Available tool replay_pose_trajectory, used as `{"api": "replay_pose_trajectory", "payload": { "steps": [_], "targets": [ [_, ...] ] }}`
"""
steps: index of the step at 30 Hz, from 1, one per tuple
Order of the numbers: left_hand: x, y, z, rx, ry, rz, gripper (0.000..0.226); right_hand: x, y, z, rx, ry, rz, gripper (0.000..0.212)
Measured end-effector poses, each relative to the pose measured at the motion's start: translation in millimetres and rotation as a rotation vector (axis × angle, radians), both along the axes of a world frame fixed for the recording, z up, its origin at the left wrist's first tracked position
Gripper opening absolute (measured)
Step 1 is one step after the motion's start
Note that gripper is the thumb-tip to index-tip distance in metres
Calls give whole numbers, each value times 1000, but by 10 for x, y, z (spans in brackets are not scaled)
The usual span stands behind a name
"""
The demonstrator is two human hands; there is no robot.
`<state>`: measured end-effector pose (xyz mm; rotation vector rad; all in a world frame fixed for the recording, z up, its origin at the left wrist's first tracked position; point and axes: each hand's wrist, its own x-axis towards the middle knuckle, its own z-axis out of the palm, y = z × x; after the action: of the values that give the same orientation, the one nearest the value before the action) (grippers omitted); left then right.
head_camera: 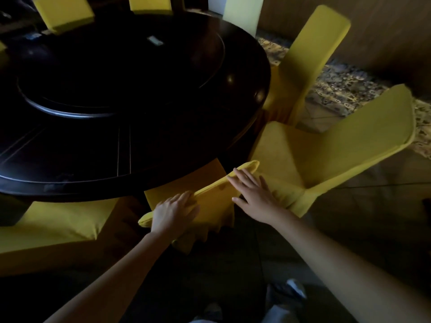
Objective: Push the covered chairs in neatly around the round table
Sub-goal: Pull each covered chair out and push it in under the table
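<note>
So the yellow covered chair [214,199] in the middle of the frame is already mostly tucked in, with its seat under the rim of the round desk [233,127] and only the backrest top sticking out. Both hands are on that top edge. The left hand [175,210] lies over the lower-left end and the right hand [251,190] is spread flat on the upper-right end. Fingers are straight-ish on both, pressing rather than gripping.

What I'd worry about: the fabric looks loose, and flat palms could just slide the cover and bunch it instead of moving the chair. An uneven shove would also leave it crooked. And the neighbour chair [326,155] on the right is still pulled out at an angle, its seat corner just beside the right hand, so they could easily snag or bump. The chair at lower left [58,220] looks close too.
</note>
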<state>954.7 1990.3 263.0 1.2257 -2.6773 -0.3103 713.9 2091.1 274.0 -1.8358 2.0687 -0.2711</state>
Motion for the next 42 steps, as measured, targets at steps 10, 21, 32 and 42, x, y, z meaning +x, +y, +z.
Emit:
{"api": "replay_pose_trajectory", "payload": {
  "steps": [10, 21, 32, 42],
  "targets": [
    [-1736, 499, 218, 189, -117, -33, 74, -1238, 894, 122, 58, -2, -164, 65],
    [-4429, 1463, 626, 93, -2, -446, 77, -3003, 2127, 232, 12, 90, -472, 72],
    [-5780, 2224, 536, 82, -114, -706, 80, -4229, 3159, 233, 10, 188, -733, 76],
    [-6903, 2067, 383, 120, -128, -719, 80, -5289, 2947, 131, 36, 134, -736, 75]
  ]
}}
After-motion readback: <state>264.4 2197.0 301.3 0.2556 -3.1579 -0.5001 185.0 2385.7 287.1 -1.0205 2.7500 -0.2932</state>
